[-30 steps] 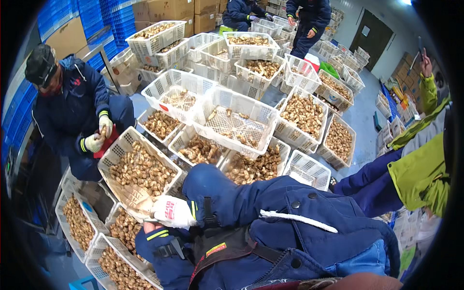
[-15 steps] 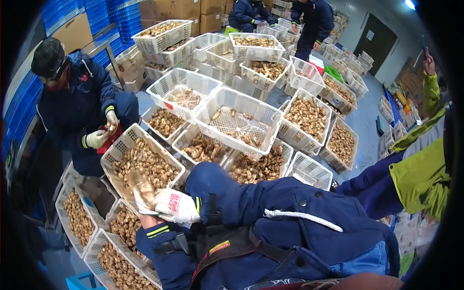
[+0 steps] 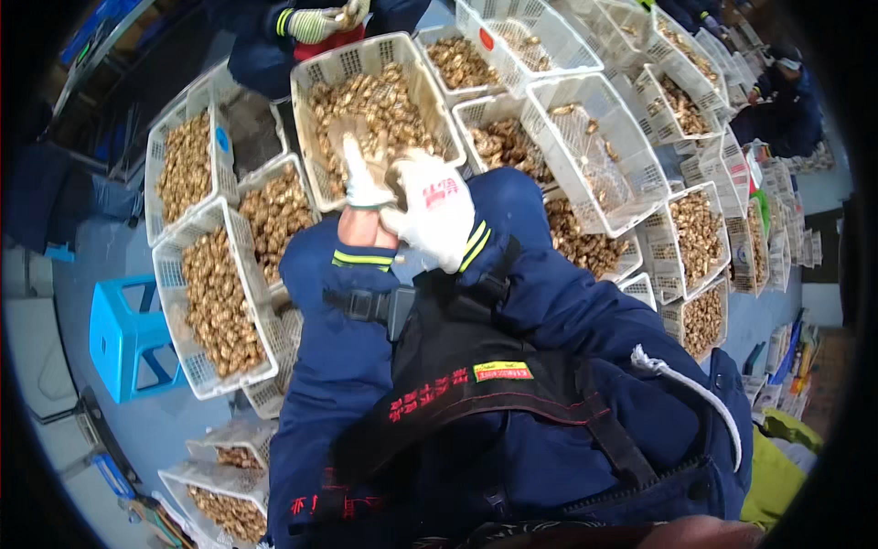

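My left hand (image 3: pixel 359 166), in a white glove with soiled tan fingers, is stretched out over the near rim of a white perforated crate (image 3: pixel 428 96) full of brown lumpy produce (image 3: pixel 370 96). Its bare wrist shows between glove and sleeve. My right hand (image 3: pixel 433 203), in a white glove with red print, is curled at the left glove's cuff, beside that wrist; its fingertips are partly hidden. Both hands are above my lap, and I see no produce held in either.
More crates of produce (image 3: pixel 219 302) surround my legs, one nearly bare (image 3: pixel 626 197). A blue stool (image 3: pixel 128 339) stands at left. A co-worker's gloved hand (image 3: pixel 311 26) is beyond the crate ahead; other people (image 3: pixel 777 119) and a yellow-green jacket (image 3: pixel 773 485) are at right.
The view has tipped down to my lap, so the room slid upward and sideways. My left hand's fingers now point forward over the crate, with my right hand beside them at the cuff.
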Motion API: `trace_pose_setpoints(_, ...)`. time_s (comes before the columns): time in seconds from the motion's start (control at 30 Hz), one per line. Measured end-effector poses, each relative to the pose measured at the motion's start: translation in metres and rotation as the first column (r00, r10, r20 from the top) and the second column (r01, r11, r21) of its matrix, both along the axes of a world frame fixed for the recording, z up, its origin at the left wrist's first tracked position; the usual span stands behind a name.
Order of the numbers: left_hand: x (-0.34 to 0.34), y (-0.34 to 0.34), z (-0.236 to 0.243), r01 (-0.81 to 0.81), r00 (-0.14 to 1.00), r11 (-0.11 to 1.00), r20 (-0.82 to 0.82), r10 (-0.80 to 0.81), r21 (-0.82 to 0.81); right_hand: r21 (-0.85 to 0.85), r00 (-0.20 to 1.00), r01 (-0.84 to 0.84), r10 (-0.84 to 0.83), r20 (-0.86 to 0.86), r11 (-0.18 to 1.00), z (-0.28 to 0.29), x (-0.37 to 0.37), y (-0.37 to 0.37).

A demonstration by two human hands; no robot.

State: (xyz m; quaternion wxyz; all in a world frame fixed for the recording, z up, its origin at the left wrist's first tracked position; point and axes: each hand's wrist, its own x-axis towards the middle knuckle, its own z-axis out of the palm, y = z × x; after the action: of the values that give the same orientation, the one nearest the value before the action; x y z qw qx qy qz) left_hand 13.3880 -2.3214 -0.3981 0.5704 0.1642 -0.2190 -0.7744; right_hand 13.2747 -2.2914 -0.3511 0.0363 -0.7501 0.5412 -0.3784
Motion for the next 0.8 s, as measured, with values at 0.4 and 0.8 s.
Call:
trace_pose_setpoints(0.4, 0.015, 0.013, -0.011, -0.245, 0.969, 0.954, 0.081, 0.235, 0.175, 0.233, 0.929, -0.043, 0.125, -0.349, 0.971, -0.034, 0.005, 0.005)
trace_pose_setpoints(0.8, 0.004, -0.034, 0.014, -0.163, 0.644, 0.815, 0.566, 0.515, -0.557, 0.085, 0.942, -0.159, 0.177, -0.285, 0.984, -0.031, 0.007, 0.009)
